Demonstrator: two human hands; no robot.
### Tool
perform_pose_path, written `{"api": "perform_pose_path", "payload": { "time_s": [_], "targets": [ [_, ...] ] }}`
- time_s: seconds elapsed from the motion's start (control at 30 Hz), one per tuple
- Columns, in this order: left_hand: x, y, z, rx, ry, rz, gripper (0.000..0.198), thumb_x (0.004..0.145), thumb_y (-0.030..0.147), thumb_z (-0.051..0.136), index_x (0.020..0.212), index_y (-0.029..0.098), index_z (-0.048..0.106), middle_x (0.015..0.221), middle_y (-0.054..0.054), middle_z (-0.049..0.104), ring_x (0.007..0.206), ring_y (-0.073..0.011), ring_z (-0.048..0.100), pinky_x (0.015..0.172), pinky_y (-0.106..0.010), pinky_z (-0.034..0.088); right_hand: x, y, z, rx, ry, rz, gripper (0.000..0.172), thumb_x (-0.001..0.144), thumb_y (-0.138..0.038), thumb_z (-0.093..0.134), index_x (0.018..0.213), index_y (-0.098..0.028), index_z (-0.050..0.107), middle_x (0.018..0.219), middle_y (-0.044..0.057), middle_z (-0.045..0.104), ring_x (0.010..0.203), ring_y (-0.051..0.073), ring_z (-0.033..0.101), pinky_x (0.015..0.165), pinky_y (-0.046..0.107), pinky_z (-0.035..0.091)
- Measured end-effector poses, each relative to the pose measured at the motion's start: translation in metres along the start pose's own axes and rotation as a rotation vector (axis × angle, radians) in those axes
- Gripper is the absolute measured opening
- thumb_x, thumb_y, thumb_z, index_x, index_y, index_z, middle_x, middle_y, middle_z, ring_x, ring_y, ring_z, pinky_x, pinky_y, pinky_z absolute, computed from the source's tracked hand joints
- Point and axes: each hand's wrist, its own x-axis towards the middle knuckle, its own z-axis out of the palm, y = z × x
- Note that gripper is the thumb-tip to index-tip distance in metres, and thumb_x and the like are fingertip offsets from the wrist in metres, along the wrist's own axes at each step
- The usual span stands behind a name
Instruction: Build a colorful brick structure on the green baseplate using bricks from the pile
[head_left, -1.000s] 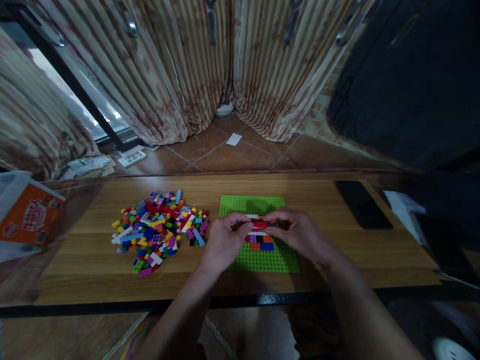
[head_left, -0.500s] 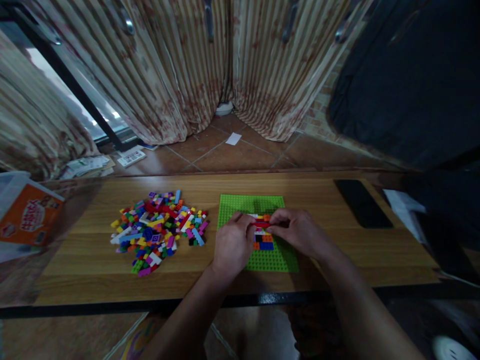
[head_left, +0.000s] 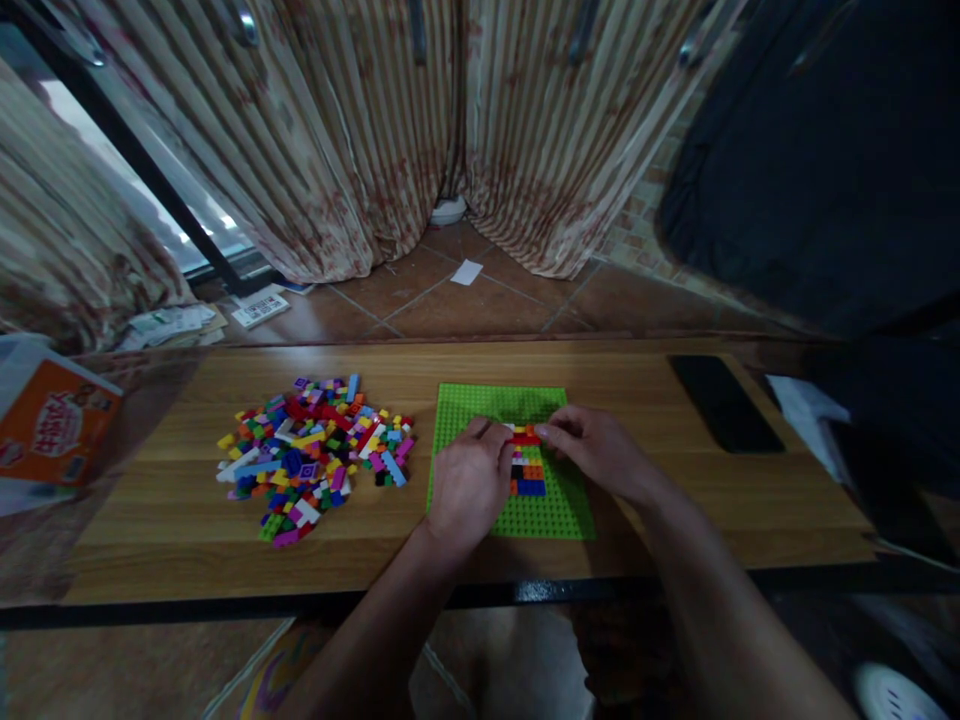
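Note:
A long red brick (head_left: 526, 440) lies crosswise over the green baseplate (head_left: 517, 520), among rows of coloured bricks (head_left: 532, 487) in blue, orange, black and white. My left hand (head_left: 471, 483) grips the red brick's left end, its fingers closed and partly hidden behind the back of the hand. At the other end, my right hand (head_left: 589, 445) pinches the same brick between thumb and forefinger. Whether the brick is fully seated on the bricks under it, I cannot tell.
A heap of loose mixed bricks (head_left: 315, 455) is spread on the wooden table (head_left: 165, 540), left of the baseplate. A black phone-like slab (head_left: 726, 403) lies to the right. Beyond the table's left end stands a box with an orange label (head_left: 60, 425).
The red brick has come to lie level along the rows, slightly farther back. My right fingers have shifted a little toward its right end, and the view has tilted slightly.

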Motion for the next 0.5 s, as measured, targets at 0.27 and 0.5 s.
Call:
{"api": "perform_pose_path", "payload": {
  "time_s": [0.27,0.5],
  "targets": [
    [0.0015,-0.0013,0.0017,-0.026,0.001,-0.011,0.026,0.096,0.026,0.046,0.101,0.022,0.071,0.099,-0.006,0.071,0.086,-0.0189,0.067,0.072,-0.028,0.048,0.0017,-0.0003,0.0024,-0.026,0.002,0.018,0.034,0.08,-0.052,0.063,0.072,-0.019,0.065,0.063,0.001,0.064,0.059,0.016,0.056,0.057,0.029,0.038],
    [0.0012,-0.0018,0.0058,-0.074,0.052,-0.074,0.021,0.093,0.025,0.052,0.101,0.023,0.071,0.102,-0.005,0.073,0.086,-0.0195,0.068,0.073,-0.028,0.047,0.0021,-0.0013,0.004,-0.004,0.017,0.005,0.032,0.079,-0.05,0.064,0.069,-0.019,0.065,0.06,0.001,0.063,0.056,0.015,0.054,0.055,0.028,0.038]
  ]
}}
